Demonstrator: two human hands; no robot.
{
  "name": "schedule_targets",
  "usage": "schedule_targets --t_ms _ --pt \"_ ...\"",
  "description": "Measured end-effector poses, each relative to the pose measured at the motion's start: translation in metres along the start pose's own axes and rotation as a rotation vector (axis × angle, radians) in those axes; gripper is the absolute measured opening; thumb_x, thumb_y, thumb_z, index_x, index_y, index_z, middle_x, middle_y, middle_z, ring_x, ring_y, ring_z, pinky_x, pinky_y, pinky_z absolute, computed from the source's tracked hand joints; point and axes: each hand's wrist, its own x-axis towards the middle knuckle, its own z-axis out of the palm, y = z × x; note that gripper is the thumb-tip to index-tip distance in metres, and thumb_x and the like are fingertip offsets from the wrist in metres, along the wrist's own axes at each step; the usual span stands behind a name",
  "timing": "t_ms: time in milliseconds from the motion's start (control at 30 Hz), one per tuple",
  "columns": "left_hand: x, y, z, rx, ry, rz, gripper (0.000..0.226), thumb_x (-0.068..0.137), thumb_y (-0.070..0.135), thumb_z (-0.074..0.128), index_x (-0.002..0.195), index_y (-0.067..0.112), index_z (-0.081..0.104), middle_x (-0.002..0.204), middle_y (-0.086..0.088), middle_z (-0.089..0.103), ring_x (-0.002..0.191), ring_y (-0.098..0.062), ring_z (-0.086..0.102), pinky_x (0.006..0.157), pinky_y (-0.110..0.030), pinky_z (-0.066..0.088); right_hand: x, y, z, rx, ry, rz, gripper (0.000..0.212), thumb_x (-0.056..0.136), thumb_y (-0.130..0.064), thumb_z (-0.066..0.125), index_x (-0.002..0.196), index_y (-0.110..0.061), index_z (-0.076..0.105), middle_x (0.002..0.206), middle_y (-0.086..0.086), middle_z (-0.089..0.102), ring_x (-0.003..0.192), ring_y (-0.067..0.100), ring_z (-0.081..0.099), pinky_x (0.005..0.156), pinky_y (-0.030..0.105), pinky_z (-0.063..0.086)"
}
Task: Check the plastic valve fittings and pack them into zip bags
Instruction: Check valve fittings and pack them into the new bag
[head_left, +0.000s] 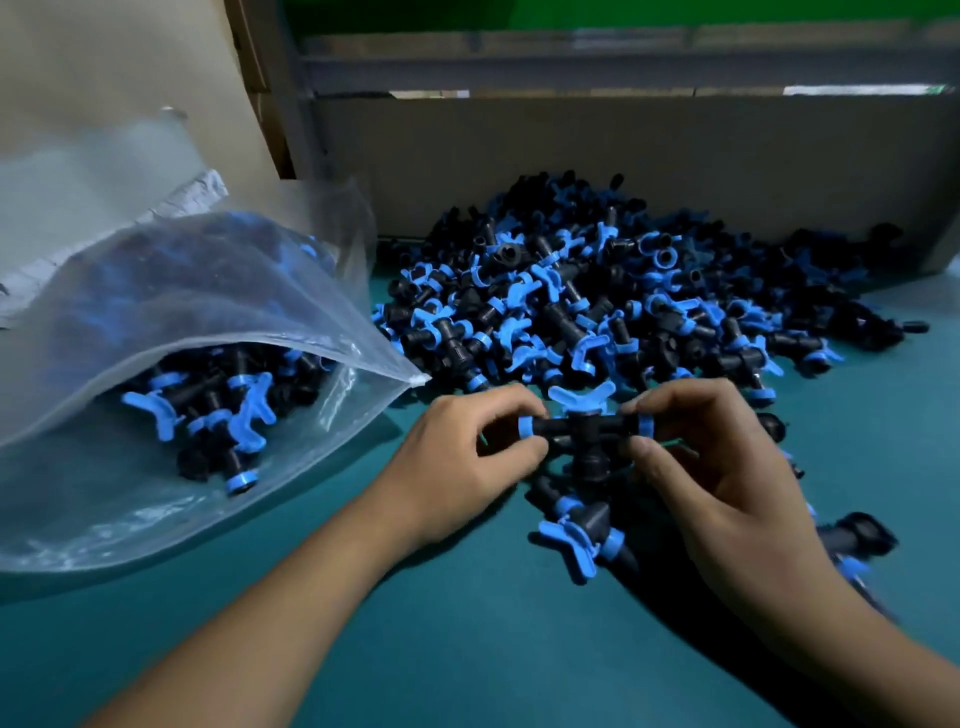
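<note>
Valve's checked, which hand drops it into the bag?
Probably left. The left hand pinches the black valve fitting with blue rings on the side nearest the open clear zip bag; the right hand would cross over.

two bare arms come in from the bottom. the left hand (467, 452) and the right hand (727, 467) are both bare, with no gloves on. no rings show on the fingers (511, 402). the wrists have no watch or band. the forearms are bare too, and no sleeve shows on either one. the nails look short and plain.
</note>
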Motion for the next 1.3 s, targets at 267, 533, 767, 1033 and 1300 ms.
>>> schedule_targets --t_ms 267,533,767,1033,1300 --pt "-0.033 0.034 -0.003 0.504 -0.012 0.077 0.019 0.092 0.041 0.046 0.088 0.024 0.053 0.076 0.008 0.054 0.073 -0.018 0.052 0.069 -0.042 0.049 -0.003 -0.006 -0.004 -0.037 -0.103 0.019 0.024 0.094 -0.034 0.068 0.118 -0.030 0.064 0.094 0.001 0.070 0.080 0.025 0.070 0.075 0.044 0.057" --pt "-0.138 0.039 -0.050 0.676 0.411 -0.193 0.026 0.093 0.053 0.047 0.091 0.029 0.055 0.062 0.010 0.051 0.061 -0.018 0.048 0.054 -0.039 0.045 -0.003 -0.011 -0.004 -0.314 -0.153 -0.157 0.010 0.096 -0.031 0.064 0.105 -0.034 0.067 0.109 -0.013 0.066 0.106 0.011 0.067 0.086 0.029 0.050" --pt "-0.164 0.014 -0.100 0.872 0.897 -0.831 0.038 0.101 0.043 0.048 0.082 0.012 0.060 0.083 -0.024 0.070 0.081 -0.048 0.064 0.068 -0.046 0.049 -0.001 -0.003 -0.005 -0.439 -0.094 -0.153 0.008 0.095 -0.036 0.062 0.099 -0.043 0.061 0.106 -0.025 0.060 0.103 -0.003 0.060 0.081 0.006 0.040" --pt "-0.138 0.005 -0.104 0.927 0.727 -0.980 0.047 0.104 0.047 0.057 0.116 0.002 0.055 0.109 -0.028 0.071 0.098 -0.048 0.069 0.068 -0.043 0.039 -0.003 -0.014 -0.005 -0.511 -0.164 -0.113 0.009 0.097 -0.021 0.069 0.096 -0.029 0.064 0.104 -0.020 0.059 0.095 0.000 0.054 0.084 0.017 0.038" --pt "-0.154 0.030 -0.086 0.922 0.736 -0.799 0.028 0.097 0.009 0.052 0.124 0.002 0.049 0.102 -0.027 0.067 0.088 -0.047 0.066 0.066 -0.048 0.044 -0.006 -0.020 -0.008 -0.743 -0.296 -0.038 0.034 0.097 -0.026 0.071 0.129 -0.014 0.067 0.122 0.009 0.057 0.123 0.033 0.047 0.107 0.047 0.040"
